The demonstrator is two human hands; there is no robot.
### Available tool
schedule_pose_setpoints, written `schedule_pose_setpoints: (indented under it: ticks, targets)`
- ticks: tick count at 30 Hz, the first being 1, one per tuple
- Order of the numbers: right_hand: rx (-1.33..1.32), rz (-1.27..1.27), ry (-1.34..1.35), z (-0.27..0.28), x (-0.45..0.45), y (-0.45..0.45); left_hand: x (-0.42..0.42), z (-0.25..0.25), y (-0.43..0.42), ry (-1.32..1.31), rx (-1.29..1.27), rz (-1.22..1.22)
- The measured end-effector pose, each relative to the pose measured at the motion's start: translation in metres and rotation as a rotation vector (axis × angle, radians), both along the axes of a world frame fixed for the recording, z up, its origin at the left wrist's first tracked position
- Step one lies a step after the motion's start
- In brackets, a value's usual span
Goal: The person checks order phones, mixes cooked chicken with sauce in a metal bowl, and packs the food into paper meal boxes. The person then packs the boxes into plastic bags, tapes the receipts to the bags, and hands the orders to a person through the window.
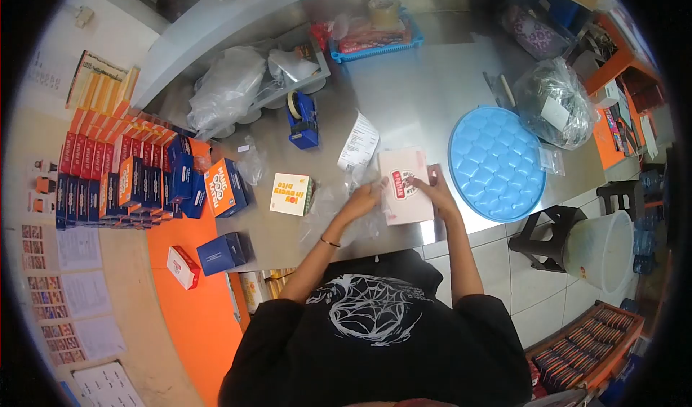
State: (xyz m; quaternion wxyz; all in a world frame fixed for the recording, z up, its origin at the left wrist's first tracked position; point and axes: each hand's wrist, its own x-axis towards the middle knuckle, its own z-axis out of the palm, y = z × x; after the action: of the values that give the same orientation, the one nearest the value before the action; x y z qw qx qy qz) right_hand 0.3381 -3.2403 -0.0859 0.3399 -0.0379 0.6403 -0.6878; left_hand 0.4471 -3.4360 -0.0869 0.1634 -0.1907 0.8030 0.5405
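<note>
A pale pink carton box point(405, 209) with a red label on its top lies at the near edge of the steel counter. My right hand point(437, 193) grips its right side, with fingers over the top. My left hand point(364, 199) closes on its left edge; some of those fingertips are hidden. Under and beside my left hand spreads a clear plastic bag point(324, 212). A printed paper slip point(360, 142) lies just behind the box. Further left stands a cream box point(291, 194) with yellow and red lettering.
A round blue padded stool seat point(497, 163) sits to the right. A blue tape dispenser point(303, 122) stands at the back left, near a grey tray point(322, 60) of plastic bags. Stacked boxes point(130, 180) line the left side. A filled clear bag point(555, 104) is at the right.
</note>
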Motion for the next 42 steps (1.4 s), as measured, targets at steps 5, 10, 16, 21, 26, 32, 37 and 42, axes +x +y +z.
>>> schedule_pose_setpoints:
  ticks: [5, 10, 16, 21, 26, 32, 37, 42]
  targets:
    - [-0.361, -0.184, -0.266, 0.035, -0.002, 0.023, -0.044, 0.119, -0.073, 0.313, -0.771, 0.031]
    - [-0.477, 0.119, -0.721, 0.054, 0.015, 0.01, -0.056, 0.209, -0.108, 0.417, -1.105, 0.015]
    - [-0.843, 0.459, -0.99, 0.076, 0.064, -0.095, -0.016, 0.282, -0.081, -0.091, -0.524, -0.4]
    - [-0.718, 0.41, -0.486, 0.089, 0.05, -0.116, 0.057, 0.331, -0.078, 0.047, -0.662, -0.454]
    - [-0.735, 0.4, -0.184, 0.087, 0.071, -0.151, 0.034, 0.234, 0.007, 0.616, -1.042, -0.559]
    - [-0.71, 0.406, -0.172, 0.093, 0.071, -0.161, 0.056, 0.247, 0.038, 0.857, -0.984, -0.456]
    - [-0.669, 0.167, -0.042, 0.124, 0.062, -0.135, 0.126, 0.234, -0.023, 0.902, -1.061, 0.193]
    - [-0.714, -0.037, -0.325, 0.086, 0.022, -0.147, 0.161, 0.138, -0.004, 0.541, -0.704, -0.381]
